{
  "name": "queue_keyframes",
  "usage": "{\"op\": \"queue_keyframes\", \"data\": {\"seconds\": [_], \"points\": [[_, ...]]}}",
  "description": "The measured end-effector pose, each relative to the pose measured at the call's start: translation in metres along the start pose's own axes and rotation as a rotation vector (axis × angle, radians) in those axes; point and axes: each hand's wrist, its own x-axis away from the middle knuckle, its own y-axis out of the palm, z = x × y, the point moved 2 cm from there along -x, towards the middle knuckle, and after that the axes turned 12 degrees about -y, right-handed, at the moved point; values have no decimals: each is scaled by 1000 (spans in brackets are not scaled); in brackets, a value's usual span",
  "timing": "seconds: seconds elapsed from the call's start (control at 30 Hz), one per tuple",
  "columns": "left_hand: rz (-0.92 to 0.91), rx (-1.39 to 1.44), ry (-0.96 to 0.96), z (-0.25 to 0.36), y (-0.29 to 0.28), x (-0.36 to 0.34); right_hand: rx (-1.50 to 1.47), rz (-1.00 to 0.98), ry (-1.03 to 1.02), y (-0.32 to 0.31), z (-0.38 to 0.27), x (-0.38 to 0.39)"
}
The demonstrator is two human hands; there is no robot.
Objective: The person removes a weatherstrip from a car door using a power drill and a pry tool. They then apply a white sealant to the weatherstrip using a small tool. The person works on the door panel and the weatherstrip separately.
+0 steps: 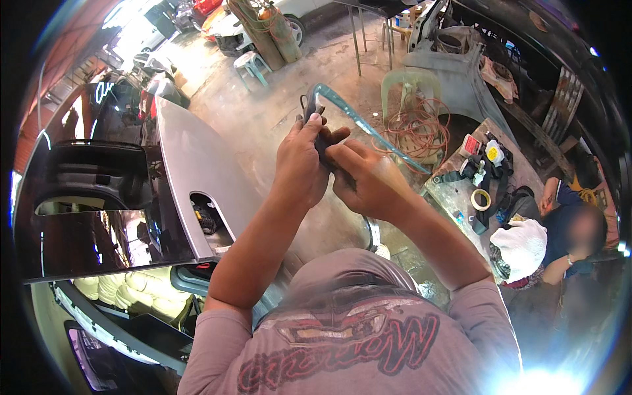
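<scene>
In front of my chest I hold a long, thin trim strip (366, 122), dark at the held end and shiny blue-grey along its length. It bends sharply at the top and slants down to the right, toward the bench. My left hand (297, 160) is closed round the dark end, with the thumb on top. Close beside it, my right hand (361, 172) has its fingers curled and pinched on the same dark part. My fingers hide much of the held end. To the left of my hands stands a light grey car body panel (187, 151) with an oval cutout.
A bench (461, 197) on the right bears a tape roll (480, 199), dark straps and a white cloth (519, 247). A person (571, 227) sits beyond it. Coiled orange hose (421, 135) drapes over a green chair (409, 82). Gas cylinders (280, 39) and a stool (252, 64) stand farther off.
</scene>
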Motion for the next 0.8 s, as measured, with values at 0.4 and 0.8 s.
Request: {"op": "queue_keyframes", "data": {"seconds": [0.4, 0.8], "points": [[30, -31, -24, -5, 0, -7, -92, 80, -28, 3, 12, 14], [29, -64, 40, 10, -5, -2, 147, -97, -230, -20, 7, -20]]}}
